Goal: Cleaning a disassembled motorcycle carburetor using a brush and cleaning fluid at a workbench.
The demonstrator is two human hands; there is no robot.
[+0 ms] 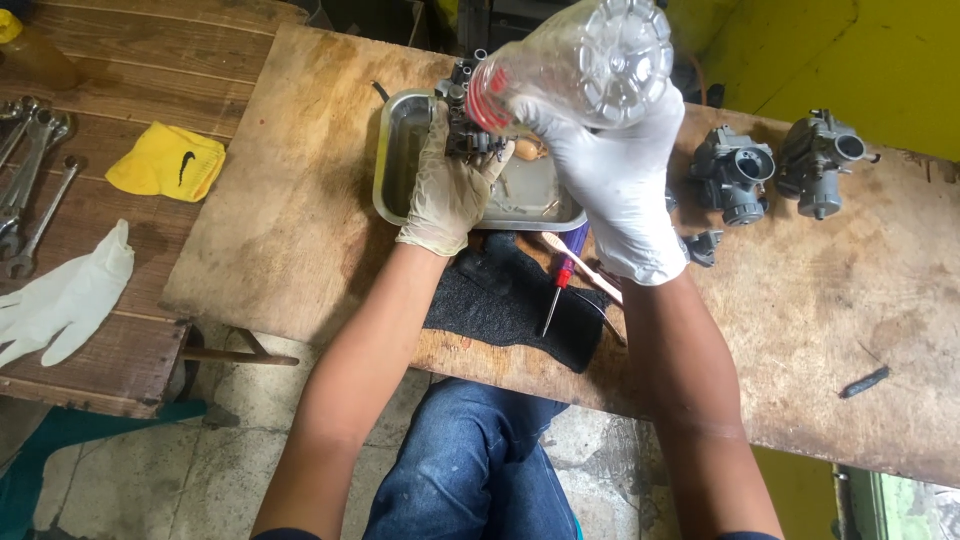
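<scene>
Closest to the camera was the clear plastic bottle [590,65], tipped over so that its moulded bottom faced the lens and its neck pointed down toward the tray. Whether any liquid was inside it could not be seen. The right hand [615,185], in a white glove, was wrapped around the bottle with the fingers closed on its side.

Under everything lay the large wooden board [300,200], which rested on a plank table [130,100]. On the board stood a shallow metal tray [392,160] with rounded corners. A thin layer of liquid seemed to lie in its left part, and a few small parts lay in its right part, too small to name.

The left hand [450,190], in a pale glove, was closed around a grey carburetor [465,120] and held it over the tray, just under the bottle's neck.

A black cloth [500,300] lay on the board edge near the person's body, with a red-handled screwdriver [555,295] on it. Two more carburetors [780,170] sat well apart to the right. On the plank table were a yellow rag [165,160], a loose white glove [65,290] and several wrenches [30,170].
</scene>
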